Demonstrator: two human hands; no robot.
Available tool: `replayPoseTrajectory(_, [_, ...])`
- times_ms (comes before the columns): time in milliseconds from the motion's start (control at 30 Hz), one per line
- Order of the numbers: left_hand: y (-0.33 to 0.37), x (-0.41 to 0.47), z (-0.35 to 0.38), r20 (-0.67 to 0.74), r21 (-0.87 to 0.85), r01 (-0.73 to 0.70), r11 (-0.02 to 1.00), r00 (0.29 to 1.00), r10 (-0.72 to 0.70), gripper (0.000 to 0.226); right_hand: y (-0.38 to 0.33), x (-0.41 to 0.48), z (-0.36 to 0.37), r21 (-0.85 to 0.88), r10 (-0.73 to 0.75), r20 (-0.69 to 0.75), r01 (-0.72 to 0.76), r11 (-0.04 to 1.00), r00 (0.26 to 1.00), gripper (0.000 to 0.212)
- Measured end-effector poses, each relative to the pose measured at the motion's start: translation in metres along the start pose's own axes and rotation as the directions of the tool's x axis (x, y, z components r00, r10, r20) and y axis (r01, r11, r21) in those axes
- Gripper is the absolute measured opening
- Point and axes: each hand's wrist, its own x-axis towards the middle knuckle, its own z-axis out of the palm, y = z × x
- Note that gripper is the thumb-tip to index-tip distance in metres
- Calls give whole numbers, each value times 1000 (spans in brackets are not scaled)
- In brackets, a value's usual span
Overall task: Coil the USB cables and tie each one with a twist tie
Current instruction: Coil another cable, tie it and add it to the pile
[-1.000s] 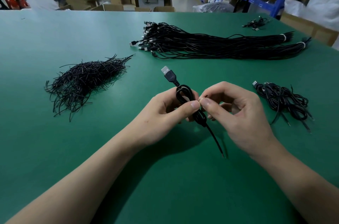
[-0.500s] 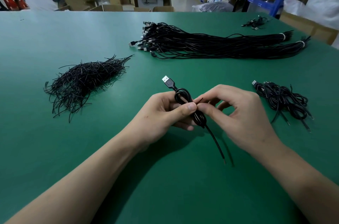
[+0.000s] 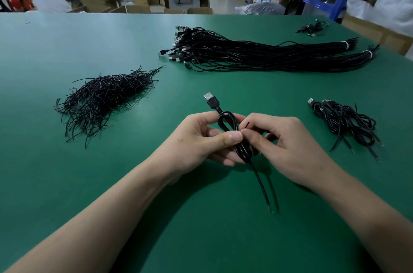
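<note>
Left hand [image 3: 201, 138] pinches coiled cable [image 3: 228, 122] mid-bundle, thumb across the loops. Right hand [image 3: 283, 145] curled beside it, seemingly pinching the twist tie [image 3: 247, 124], which is mostly hidden. Bundle held over table [image 3: 134, 205]. Risks: thumb eases and loops spring apart; short tie end slips free untwisted.

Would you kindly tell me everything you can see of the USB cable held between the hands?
The USB cable is thin, black, rubbery-looking, folded into a narrow coil. Its silver plug sticks up and away; a loose tail trails down toward the green table. The left hand pinches the coil's middle; the right hand pinches a twist tie against it.
</note>
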Motion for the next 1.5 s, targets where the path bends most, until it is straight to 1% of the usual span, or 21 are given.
replayPoseTrajectory(67, [-1, 0, 1, -32, -15, 1, 1000, 999, -1, 37, -1, 0, -1, -18, -13, -4, 13, 1000, 1000, 15])
replayPoseTrajectory(100, [-1, 1, 2, -69, -29, 7, 1000, 998, -9, 33, 0, 0, -1, -40, -23, -8, 22, 999, 1000, 16])
replayPoseTrajectory(200, [-4, 0, 5, -197, -51, 32, 998, 979, -41, 30, -1, -1, 1, -168, -54, -34, 48, 985, 998, 17])
replayPoseTrajectory(300, [-7, -1, 8, -266, -54, 13, 998, 964, -27, 24, -3, -2, 2, -284, -73, -76, 48, 958, 994, 17])
replayPoseTrajectory(367, [-8, -1, 10, -291, -19, -5, 1000, 957, 0, 21, -4, -2, 2, -315, -58, -73, 32, 949, 996, 17])
replayPoseTrajectory(467, [-8, -2, 14, -291, 55, -31, 998, 956, 45, 12, -4, -2, 0, -314, -33, -68, 10, 949, 997, 16])
replayPoseTrajectory(600, [-6, -2, 14, -273, 158, -75, 985, 955, 117, 15, -6, -1, -4, -297, -10, -78, -14, 955, 997, 17])
replayPoseTrajectory(667, [-5, -2, 13, -253, 225, -103, 969, 954, 160, 17, -7, 0, -4, -256, -2, -72, -17, 967, 997, 19])
replayPoseTrajectory(700, [-4, -2, 13, -246, 256, -121, 959, 951, 186, 18, -7, 0, -4, -208, 6, -69, -20, 978, 998, 21])
replayPoseTrajectory(800, [-1, -4, 12, -251, 306, -183, 934, 931, 264, 18, -9, 0, -4, 27, 68, -54, -67, 997, 996, 25])
replayPoseTrajectory(900, [2, -4, 12, -250, 356, -239, 903, 907, 338, 21, -10, 1, -5, 210, 105, -9, -100, 973, 994, 27])
replayPoseTrajectory(967, [3, -5, 13, -248, 412, -277, 868, 882, 400, 20, -10, 2, -3, 393, 151, 27, -150, 907, 988, 24])
replayPoseTrajectory(1000, [4, -6, 13, -241, 460, -301, 835, 863, 444, 19, -10, 2, -3, 505, 195, 61, -199, 840, 979, 21])
replayPoseTrajectory(1033, [6, -6, 13, -224, 520, -331, 787, 836, 500, 18, -10, 2, -2, 610, 238, 114, -257, 749, 965, 17])
replayPoseTrajectory(1100, [8, -7, 12, -161, 661, -385, 644, 766, 623, 17, -11, 1, 0, 746, 284, 233, -358, 562, 930, 16])
replayPoseTrajectory(1167, [10, -7, 11, -89, 764, -406, 501, 703, 705, 16, -11, 1, 1, 803, 297, 306, -413, 430, 905, 20])
replayPoseTrajectory(1267, [12, -8, 8, 22, 848, -413, 333, 654, 756, 12, -12, 1, 1, 826, 325, 394, -486, 285, 860, 21])
replayPoseTrajectory(1300, [12, -8, 8, 64, 867, -414, 278, 645, 762, 11, -12, 1, 1, 823, 333, 416, -506, 256, 846, 19])
replayPoseTrajectory(1367, [13, -7, 6, 131, 898, -403, 179, 632, 764, 12, -12, 0, 1, 814, 328, 434, -521, 256, 839, 16])
replayPoseTrajectory(1433, [15, -7, 2, 179, 915, -391, 101, 618, 766, 18, -12, -1, 0, 807, 299, 428, -510, 297, 853, 16])
replayPoseTrajectory(1500, [16, -7, 0, 217, 917, -396, 52, 602, 769, 19, -14, -2, 0, 795, 271, 420, -495, 350, 866, 18])
